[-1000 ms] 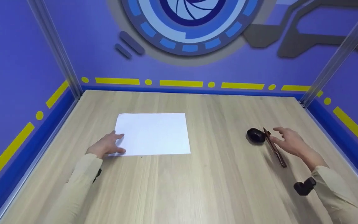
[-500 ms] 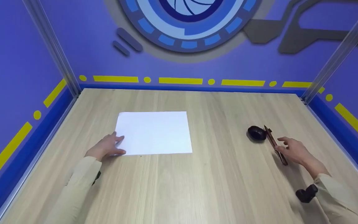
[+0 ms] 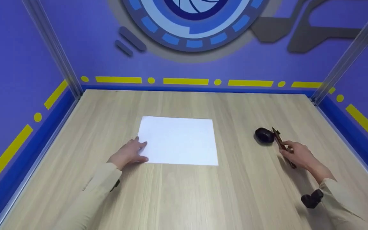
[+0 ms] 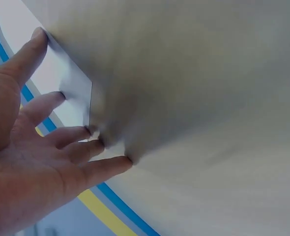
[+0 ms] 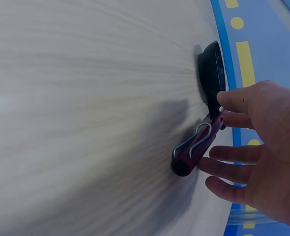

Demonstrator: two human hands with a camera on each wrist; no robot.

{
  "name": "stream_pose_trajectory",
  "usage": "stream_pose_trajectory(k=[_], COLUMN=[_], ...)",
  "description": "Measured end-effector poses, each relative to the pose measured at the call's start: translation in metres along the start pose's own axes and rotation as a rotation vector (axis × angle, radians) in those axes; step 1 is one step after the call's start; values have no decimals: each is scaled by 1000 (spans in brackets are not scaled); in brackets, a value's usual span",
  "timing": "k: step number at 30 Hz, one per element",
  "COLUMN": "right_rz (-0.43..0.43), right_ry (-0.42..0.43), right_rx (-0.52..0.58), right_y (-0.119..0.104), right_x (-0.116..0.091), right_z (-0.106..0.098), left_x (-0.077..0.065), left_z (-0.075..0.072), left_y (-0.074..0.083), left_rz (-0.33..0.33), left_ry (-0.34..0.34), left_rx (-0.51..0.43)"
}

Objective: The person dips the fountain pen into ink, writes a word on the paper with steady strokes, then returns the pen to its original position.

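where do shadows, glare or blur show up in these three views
Head: the white paper looks flat and bright, with a pale sheen on the near tabletop; left wrist: soft shadow fans out from the left grip, wood grain blurred away; right wrist: soft shadows lie beside the dark red handle, wood grain smeared into streaks.

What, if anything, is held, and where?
Left hand holds nothing, touching paper at its left edge. Right hand: at middle of dark red rod; grip unclear.
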State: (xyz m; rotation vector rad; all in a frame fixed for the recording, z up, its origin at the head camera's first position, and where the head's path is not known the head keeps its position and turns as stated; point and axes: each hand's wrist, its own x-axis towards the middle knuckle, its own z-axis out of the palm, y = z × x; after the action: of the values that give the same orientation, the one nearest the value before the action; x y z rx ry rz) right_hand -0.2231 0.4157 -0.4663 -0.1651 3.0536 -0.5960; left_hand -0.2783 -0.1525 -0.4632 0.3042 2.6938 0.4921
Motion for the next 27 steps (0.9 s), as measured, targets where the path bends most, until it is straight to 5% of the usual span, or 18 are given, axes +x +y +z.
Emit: stream_pose_trajectory(k=[19, 27], right_rz=[-9, 20], right_ry=[137, 209], right_rx=[-147, -68], right_y=[-2, -2], right_x=[10, 15], right_z=[21, 21], left_x=[-20, -21], left_z=[35, 39], left_y=[57, 67], left_rz=[41, 84], left_ry=[45, 49], left_rx=[-39, 21])
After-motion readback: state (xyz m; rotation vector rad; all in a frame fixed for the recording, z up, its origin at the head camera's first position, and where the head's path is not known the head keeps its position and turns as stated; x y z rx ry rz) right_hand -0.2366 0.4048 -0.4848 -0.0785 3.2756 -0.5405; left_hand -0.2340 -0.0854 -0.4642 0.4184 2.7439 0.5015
